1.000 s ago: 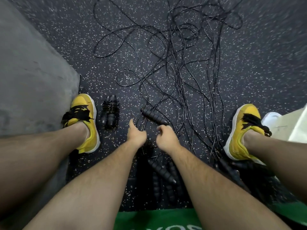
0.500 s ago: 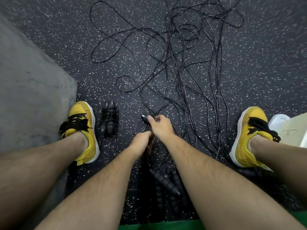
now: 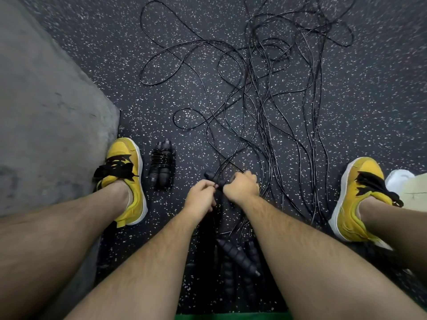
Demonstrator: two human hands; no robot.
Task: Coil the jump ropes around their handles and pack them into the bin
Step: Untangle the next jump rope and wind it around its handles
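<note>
Both of my forearms reach forward and down between my knees, wrists close together just above the speckled floor [image 3: 369,100]. My left hand [image 3: 200,197] is knuckles-up with its fingers curled in. Its grip is narrow, fingertips pinching at the near part of a black handle [image 3: 210,176], though I cannot tell whether they catch the handle itself or the cord beside it. My right hand [image 3: 242,187] sits just beside it, touching or nearly so, its fist wrapped tight over the same handle so that only the far tip sticks out toward the upper left. Thin cords run from that spot up into the tangle of loose ropes [image 3: 265,93] spread over the floor ahead. One coiled rope bundle [image 3: 161,166], cord wound round its paired handles, lies near my left shoe [image 3: 126,172]. More spare handles [image 3: 239,258] lie on the floor under my forearms. My right shoe [image 3: 355,195] sits well off to the right, beside a white object [image 3: 401,179].
</note>
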